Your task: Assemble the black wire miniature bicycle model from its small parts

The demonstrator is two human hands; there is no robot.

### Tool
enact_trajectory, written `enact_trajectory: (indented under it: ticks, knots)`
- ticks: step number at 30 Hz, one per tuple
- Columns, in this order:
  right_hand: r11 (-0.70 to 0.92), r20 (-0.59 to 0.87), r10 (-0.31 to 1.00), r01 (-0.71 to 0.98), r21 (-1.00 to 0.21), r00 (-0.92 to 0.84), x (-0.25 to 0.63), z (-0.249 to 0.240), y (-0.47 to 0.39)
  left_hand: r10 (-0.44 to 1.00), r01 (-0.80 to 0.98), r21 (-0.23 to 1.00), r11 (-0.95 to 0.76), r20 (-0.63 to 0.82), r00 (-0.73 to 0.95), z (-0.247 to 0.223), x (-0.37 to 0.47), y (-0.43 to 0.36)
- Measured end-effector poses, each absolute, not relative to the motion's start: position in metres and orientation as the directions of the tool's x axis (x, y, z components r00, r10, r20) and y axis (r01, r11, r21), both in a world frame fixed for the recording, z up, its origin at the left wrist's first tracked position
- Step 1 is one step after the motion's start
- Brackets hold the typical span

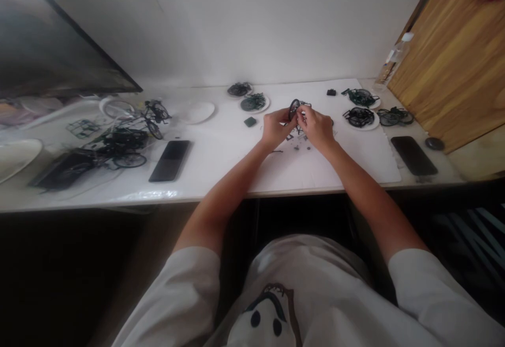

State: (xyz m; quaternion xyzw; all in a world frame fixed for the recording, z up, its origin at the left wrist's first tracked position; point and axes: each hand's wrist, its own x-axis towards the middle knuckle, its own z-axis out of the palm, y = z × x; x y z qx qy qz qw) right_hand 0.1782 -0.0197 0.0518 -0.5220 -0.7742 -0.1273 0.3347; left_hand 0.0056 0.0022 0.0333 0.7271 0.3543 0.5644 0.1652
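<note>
Over the white board on the table, both my hands meet around a small black spoked model bicycle wheel (294, 108). My left hand (278, 126) is closed on it from the left side. My right hand (315, 125) pinches at the same piece from the right, its fingertips touching the wheel or a part joined to it; exactly what lies between them is too small to tell. Below my hands, several small dark parts (297, 148) are scattered on the board. A dark green square piece (250, 121) lies left of my left hand.
Plates of dark parts stand behind (254, 103) and at the right (360, 118). Assembled model bicycles (153, 115) crowd the left, near a phone (170, 161). Another phone (414, 155), a bottle (394, 60) and a wooden panel (453, 63) border the right.
</note>
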Motion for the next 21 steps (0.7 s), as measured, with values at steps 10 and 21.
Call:
enact_trajectory:
  ticks: [10, 21]
  knots:
    - [0.441, 0.697, 0.699, 0.865, -0.242, -0.161, 0.1761, 0.0469, -0.0187, 0.708, 0.387, 0.627, -0.676, 0.698, 0.106, 0.0369, 0.005, -0.0007]
    - [0.488, 0.637, 0.771, 0.658, -0.573, -0.017, 0.1696, 0.0464, -0.0221, 0.686, 0.449, 0.576, -0.684, 0.716, 0.127, 0.0316, 0.0026, 0.0019]
